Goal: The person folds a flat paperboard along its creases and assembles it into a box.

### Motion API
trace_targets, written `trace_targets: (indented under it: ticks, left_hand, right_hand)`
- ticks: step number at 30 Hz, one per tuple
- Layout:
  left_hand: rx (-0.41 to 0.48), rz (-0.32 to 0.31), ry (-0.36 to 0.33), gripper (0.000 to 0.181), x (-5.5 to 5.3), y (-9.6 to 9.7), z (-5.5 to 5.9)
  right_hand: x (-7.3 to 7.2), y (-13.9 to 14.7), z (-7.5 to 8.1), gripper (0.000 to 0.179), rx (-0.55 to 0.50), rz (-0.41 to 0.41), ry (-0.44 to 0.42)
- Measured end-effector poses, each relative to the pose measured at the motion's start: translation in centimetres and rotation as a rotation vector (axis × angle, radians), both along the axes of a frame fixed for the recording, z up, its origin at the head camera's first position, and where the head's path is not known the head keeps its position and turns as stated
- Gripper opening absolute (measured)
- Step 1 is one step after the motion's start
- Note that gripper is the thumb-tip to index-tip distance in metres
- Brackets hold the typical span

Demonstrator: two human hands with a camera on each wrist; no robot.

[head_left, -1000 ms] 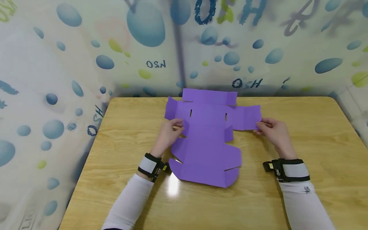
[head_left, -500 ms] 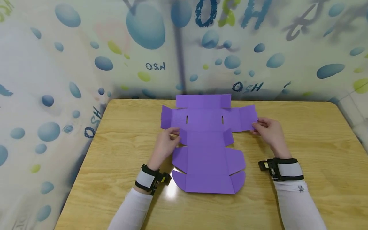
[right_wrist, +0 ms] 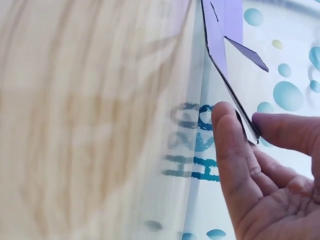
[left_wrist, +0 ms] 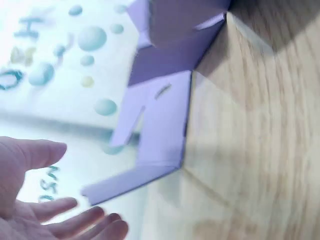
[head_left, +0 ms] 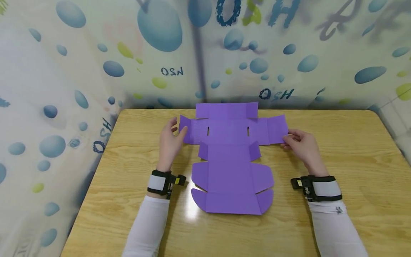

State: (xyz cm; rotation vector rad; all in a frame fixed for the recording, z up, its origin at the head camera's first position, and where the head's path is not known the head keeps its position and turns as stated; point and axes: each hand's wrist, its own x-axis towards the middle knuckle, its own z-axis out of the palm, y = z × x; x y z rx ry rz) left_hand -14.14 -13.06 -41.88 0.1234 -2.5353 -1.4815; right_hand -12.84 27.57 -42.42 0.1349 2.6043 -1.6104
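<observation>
Head view first: we are looking at a dotted wall, its blue lettering seeming to read H2O backwards (the middle character is leaving us unsure). Below it, a wood-grain table is bearing an unfolded purple cardboard sheet, which is reaching to the far edge. The right hand is pinching the right end flap between thumb and fingers. The left hand is holding its fingers spread; from above, its thumb is overlapping the left end flap, yet the left wrist view is showing a gap there. Only the right wrist view is revealing the lettering's faint reflection and the right end flap slanting. Two narrow slots are marking the sheet.
</observation>
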Motion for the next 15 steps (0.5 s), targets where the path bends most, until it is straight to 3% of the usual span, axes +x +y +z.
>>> trace_targets:
  ticks: [4,13,15]
  left_hand:
    - [0.023,-0.024,-0.092,0.055,-1.1,-0.2,-1.0]
    - [-0.026,-0.034,-0.04,0.027,-1.7,-0.1,-2.1]
    - [-0.019,-0.032,-0.033,0.025,-1.7,0.0,-2.1]
  right_hand:
    - [0.1,0.3,-0.1,0.046,-0.002,0.0,-0.006]
    - [0.2,0.3,-0.2,0.046,0.029,0.0,-0.003]
    - [0.2,0.3,-0.1,0.048,0.082,-0.004,0.003]
